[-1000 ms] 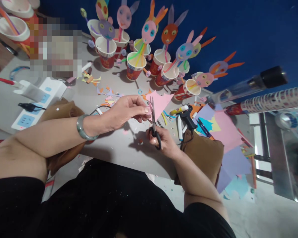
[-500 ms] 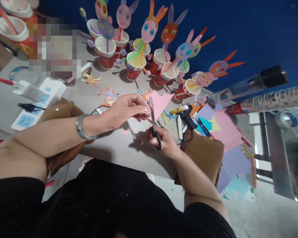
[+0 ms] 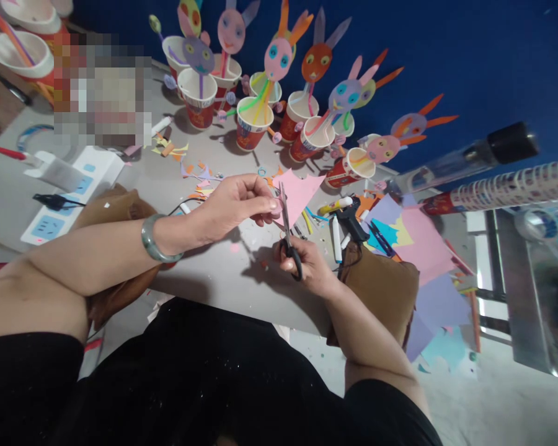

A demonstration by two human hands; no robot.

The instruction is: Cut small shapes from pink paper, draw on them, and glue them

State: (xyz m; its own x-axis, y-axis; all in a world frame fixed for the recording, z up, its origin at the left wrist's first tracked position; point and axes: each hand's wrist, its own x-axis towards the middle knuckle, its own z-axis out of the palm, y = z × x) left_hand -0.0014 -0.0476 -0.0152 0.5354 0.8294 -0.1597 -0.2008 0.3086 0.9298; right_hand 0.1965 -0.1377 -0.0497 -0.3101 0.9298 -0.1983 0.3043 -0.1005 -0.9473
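My left hand [image 3: 244, 207] pinches a small piece of pink paper [image 3: 277, 211] between thumb and fingers, right beside the scissor blades. In my right hand [image 3: 307, 263] is a pair of scissors [image 3: 286, 217] with black handles, its blades pointing up and away from me. Behind the blades lies a larger pink paper sheet [image 3: 307, 192] with a jagged, cut edge; I cannot tell whether the blades touch it. A green bangle [image 3: 157, 238] circles my left wrist.
Several paper cups with rabbit faces, like this one [image 3: 255, 127], stand along the back. A glue gun [image 3: 353, 220], markers [image 3: 336, 238] and coloured sheets [image 3: 423, 241] lie at right. A power strip [image 3: 74, 192] is at left, brown cushions [image 3: 384, 291] at the table's front edge.
The small pink piece has turned slightly in my left fingers, and the scissor blades have shifted a little against it. Everything else stays in place.
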